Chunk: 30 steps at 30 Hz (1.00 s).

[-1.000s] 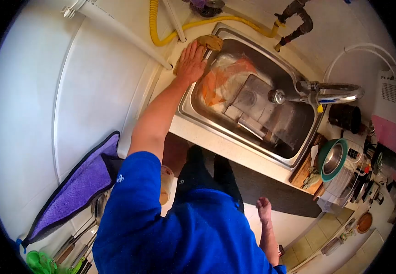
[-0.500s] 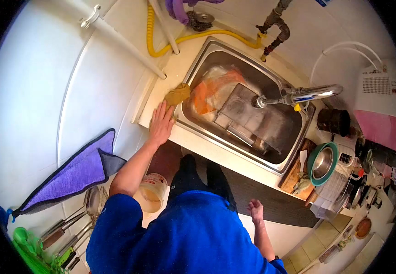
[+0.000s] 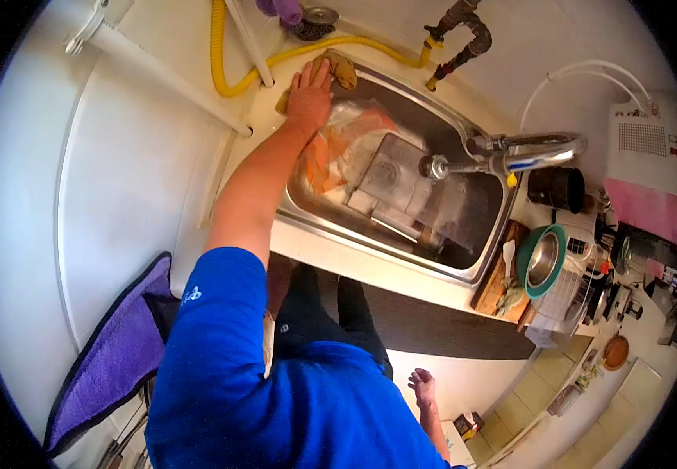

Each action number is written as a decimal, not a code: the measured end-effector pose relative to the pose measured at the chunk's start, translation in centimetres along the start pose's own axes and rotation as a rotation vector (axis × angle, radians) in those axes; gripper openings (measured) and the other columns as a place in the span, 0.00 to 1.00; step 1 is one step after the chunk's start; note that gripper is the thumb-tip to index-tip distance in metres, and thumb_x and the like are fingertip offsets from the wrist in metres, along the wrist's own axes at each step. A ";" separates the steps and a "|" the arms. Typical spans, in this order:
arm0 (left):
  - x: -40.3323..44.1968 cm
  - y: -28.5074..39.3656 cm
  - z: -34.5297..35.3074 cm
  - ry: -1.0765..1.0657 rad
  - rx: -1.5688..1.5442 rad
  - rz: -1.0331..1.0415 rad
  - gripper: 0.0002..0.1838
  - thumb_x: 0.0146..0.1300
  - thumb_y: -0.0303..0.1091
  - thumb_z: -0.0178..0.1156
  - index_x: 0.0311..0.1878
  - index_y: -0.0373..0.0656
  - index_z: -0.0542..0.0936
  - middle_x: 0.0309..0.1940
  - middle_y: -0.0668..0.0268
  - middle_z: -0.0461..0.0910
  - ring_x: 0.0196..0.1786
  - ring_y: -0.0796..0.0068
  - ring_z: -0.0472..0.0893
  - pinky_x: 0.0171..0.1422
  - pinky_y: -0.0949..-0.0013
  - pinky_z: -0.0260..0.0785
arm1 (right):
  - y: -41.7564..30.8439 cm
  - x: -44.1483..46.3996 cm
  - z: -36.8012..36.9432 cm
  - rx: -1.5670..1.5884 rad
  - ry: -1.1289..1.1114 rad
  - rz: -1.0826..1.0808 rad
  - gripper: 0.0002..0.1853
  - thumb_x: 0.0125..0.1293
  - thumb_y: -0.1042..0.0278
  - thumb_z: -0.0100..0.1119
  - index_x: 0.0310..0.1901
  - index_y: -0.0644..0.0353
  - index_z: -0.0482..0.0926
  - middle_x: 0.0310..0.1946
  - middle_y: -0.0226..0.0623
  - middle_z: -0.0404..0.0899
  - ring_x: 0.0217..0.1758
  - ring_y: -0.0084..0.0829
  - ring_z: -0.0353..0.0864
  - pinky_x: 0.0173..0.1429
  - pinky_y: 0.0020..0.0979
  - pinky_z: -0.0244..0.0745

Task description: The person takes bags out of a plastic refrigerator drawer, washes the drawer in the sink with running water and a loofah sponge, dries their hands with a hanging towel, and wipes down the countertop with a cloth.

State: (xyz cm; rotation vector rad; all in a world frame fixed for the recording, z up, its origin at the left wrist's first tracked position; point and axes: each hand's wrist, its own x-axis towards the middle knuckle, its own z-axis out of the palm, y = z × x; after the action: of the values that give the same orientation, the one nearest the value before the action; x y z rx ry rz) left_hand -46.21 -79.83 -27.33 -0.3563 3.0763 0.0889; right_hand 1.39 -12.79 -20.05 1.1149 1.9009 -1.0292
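Note:
My left hand (image 3: 309, 102) presses a crumpled brown cloth (image 3: 341, 69) onto the rim at the far left corner of the steel sink (image 3: 475, 275). Its fingers lie over the cloth, and part of the cloth sticks out past them. In the basin, an orange-and-clear plastic bag (image 3: 326, 160) rests beside a rectangular metal pan (image 3: 385, 176), which looks wet. The chrome faucet (image 3: 502, 162) reaches over the pan. Low on the right, my right hand (image 3: 423, 384) hangs beside my body, holding nothing, its fingers loosely bent and apart.
A yellow hose (image 3: 369, 41) runs along the back of the counter. White pipes (image 3: 174, 74) stand at the left wall, where a purple towel (image 3: 112, 359) hangs. To the right are a cutting board (image 3: 502, 270), a green bowl (image 3: 559, 238) and a dark pot (image 3: 557, 187).
My left hand has slid the brown cloth from the near left counter edge to the far left sink corner. My right hand has dropped lower, its fist loosened. The view has shifted slightly.

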 end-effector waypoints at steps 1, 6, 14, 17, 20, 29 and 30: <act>-1.1 -0.6 0.7 0.077 -0.109 0.021 0.28 0.77 0.37 0.46 0.77 0.42 0.61 0.83 0.67 0.43 0.82 0.54 0.46 0.84 0.53 0.43 | 1.6 0.3 0.2 0.054 -0.048 0.031 0.14 0.70 0.73 0.60 0.56 0.64 0.77 0.39 0.35 0.82 0.39 0.28 0.83 0.40 0.32 0.83; -15.6 -0.8 0.1 0.133 -0.139 -0.017 0.28 0.71 0.33 0.52 0.74 0.40 0.66 0.81 0.62 0.51 0.80 0.51 0.51 0.84 0.53 0.45 | 0.1 0.8 3.4 -0.236 -0.135 -0.130 0.16 0.69 0.68 0.64 0.55 0.65 0.79 0.42 0.37 0.83 0.38 0.25 0.81 0.42 0.28 0.80; -31.9 -2.9 -2.0 0.055 -0.269 -0.275 0.29 0.69 0.38 0.57 0.70 0.37 0.68 0.78 0.52 0.54 0.80 0.44 0.49 0.83 0.47 0.44 | -11.8 -0.3 9.1 -0.174 -0.167 -0.564 0.14 0.73 0.70 0.58 0.56 0.68 0.77 0.40 0.34 0.81 0.41 0.25 0.79 0.48 0.28 0.77; -30.5 -4.2 -0.8 0.119 -0.209 -0.323 0.32 0.70 0.42 0.56 0.71 0.30 0.66 0.78 0.45 0.51 0.80 0.41 0.47 0.83 0.45 0.40 | -10.8 -0.9 9.8 -0.173 -0.187 -0.494 0.15 0.71 0.70 0.60 0.56 0.67 0.77 0.42 0.36 0.82 0.44 0.26 0.81 0.50 0.29 0.78; -25.5 -3.0 0.0 0.171 -0.205 -0.466 0.34 0.70 0.43 0.55 0.72 0.30 0.64 0.78 0.44 0.51 0.80 0.40 0.46 0.83 0.45 0.36 | -7.6 -0.8 9.2 -0.184 -0.189 -0.410 0.16 0.70 0.70 0.61 0.56 0.67 0.77 0.46 0.39 0.84 0.48 0.29 0.83 0.53 0.31 0.79; -31.8 -3.0 -1.6 0.129 -0.491 -0.412 0.22 0.59 0.18 0.58 0.59 0.40 0.80 0.61 0.54 0.75 0.68 0.53 0.69 0.73 0.56 0.62 | -19.6 -0.9 10.7 -0.685 -0.282 -0.854 0.15 0.67 0.68 0.61 0.52 0.65 0.80 0.45 0.52 0.83 0.49 0.49 0.84 0.54 0.42 0.80; -31.6 -3.2 -1.3 0.130 -0.570 -0.458 0.21 0.57 0.16 0.59 0.55 0.40 0.82 0.57 0.55 0.78 0.64 0.53 0.74 0.71 0.58 0.64 | -22.7 -1.2 11.8 -0.624 -0.333 -0.893 0.17 0.67 0.68 0.61 0.55 0.65 0.78 0.49 0.53 0.82 0.52 0.51 0.83 0.57 0.43 0.79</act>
State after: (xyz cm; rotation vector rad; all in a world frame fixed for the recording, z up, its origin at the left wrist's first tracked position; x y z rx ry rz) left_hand -14.83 -75.87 -24.68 -1.1079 2.9333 0.9566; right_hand -16.72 -30.77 -17.86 -0.2902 2.2130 -0.8539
